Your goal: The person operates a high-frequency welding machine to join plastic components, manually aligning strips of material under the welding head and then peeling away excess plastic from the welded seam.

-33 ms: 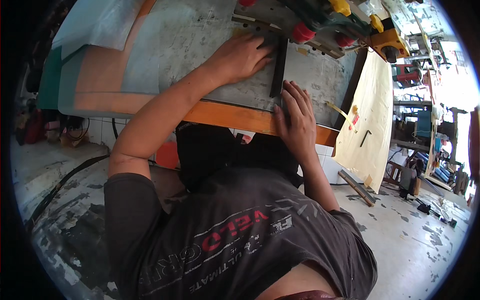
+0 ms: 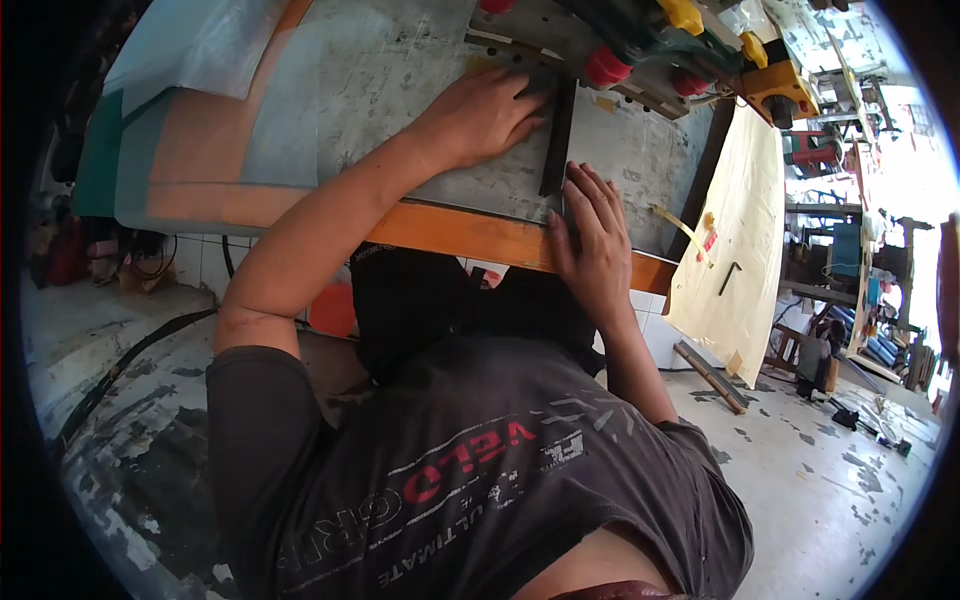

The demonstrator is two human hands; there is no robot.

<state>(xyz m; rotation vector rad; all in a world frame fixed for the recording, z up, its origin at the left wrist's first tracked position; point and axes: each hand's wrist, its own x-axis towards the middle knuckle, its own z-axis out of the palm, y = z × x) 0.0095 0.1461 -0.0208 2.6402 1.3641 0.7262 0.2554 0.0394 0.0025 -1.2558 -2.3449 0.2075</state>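
Both hands are keeping the places they had in the earlier frame, with only the view shifting very slightly. The left hand [image 2: 490,118] is resting over the grey tabletop [image 2: 650,140], its fingers loosely spread and released, just beside the black bar [image 2: 560,140]. That bar is lying between the hands, running from the machine [image 2: 640,35] toward the wooden edge [image 2: 465,232]. The right hand [image 2: 597,225] is reaching its near end with fingers extended; whether they are gripping it, I cannot tell.
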